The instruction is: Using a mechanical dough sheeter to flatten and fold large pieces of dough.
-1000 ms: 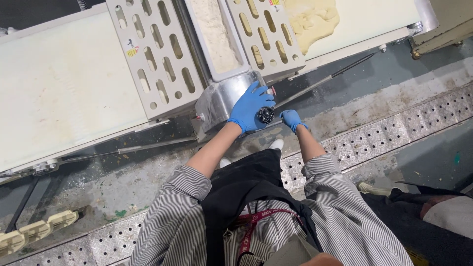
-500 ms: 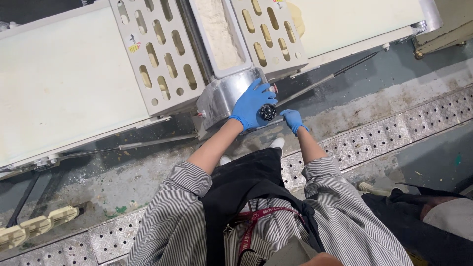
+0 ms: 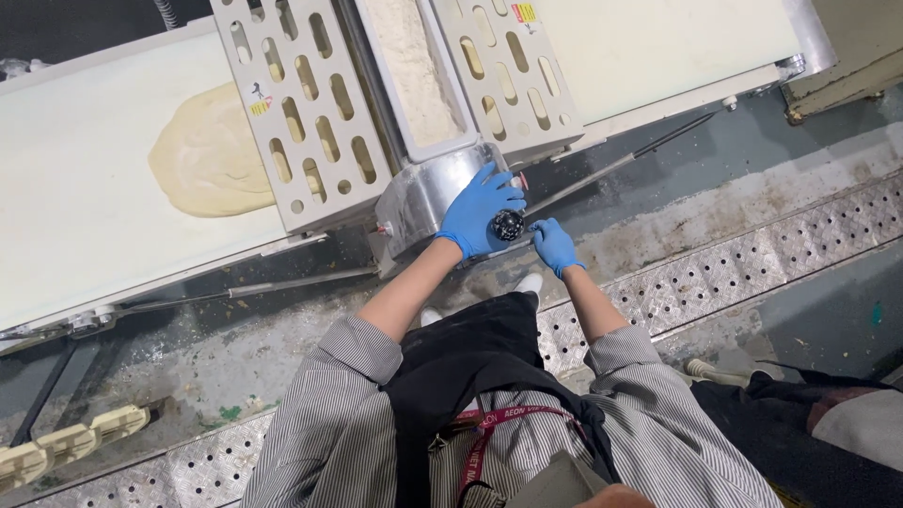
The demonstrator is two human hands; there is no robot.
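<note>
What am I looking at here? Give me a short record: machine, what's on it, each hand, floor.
machine: dough roller with white belt and slotted guards
on belt: flat dough sheet, partly under a guard
left hand: blue glove, resting on the steel housing by a black knob
right hand: blue glove, beside the knob
floor: perforated metal grating

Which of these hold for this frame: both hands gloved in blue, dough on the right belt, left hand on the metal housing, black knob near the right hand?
1. Both hands wear blue gloves: true, left hand, right hand.
2. The flat dough sheet lies on the right belt: false, it lies on the left belt.
3. The left hand rests on the metal housing: true.
4. The black knob sits far from the right hand: false, it sits between both hands.
</note>
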